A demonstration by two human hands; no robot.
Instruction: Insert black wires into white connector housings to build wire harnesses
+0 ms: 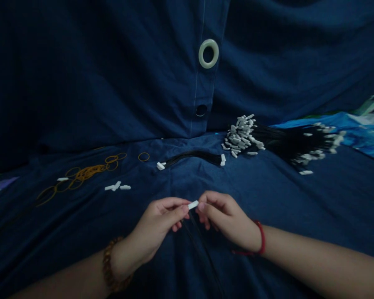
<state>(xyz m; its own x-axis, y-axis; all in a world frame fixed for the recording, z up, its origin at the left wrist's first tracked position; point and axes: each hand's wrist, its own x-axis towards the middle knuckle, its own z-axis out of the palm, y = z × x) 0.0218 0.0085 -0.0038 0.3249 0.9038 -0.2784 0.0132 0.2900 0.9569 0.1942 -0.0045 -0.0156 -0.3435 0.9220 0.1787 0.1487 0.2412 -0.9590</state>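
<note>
At the lower middle, a small white plastic piece (193, 205) spans the gap between my two hands. My left hand (162, 218), with a brown beaded bracelet at the wrist, pinches its left end between thumb and index finger. Thumb and bent fingers of my right hand (222, 211), which has a red cord at the wrist, close on the right end. Thin black cords (202, 245) hang below the hands toward the bottom edge; where they join the piece is hidden by the fingers. Beyond the hands lies a small bundle of black cords (191, 154) with white ends.
A large heap of black cords (277, 139) with white tips lies at the back right. Orange rubber bands (90, 172) and loose white pieces (116, 187) lie at left on the dark blue cloth (258, 187). A blue curtain with a ring eyelet (208, 54) hangs behind.
</note>
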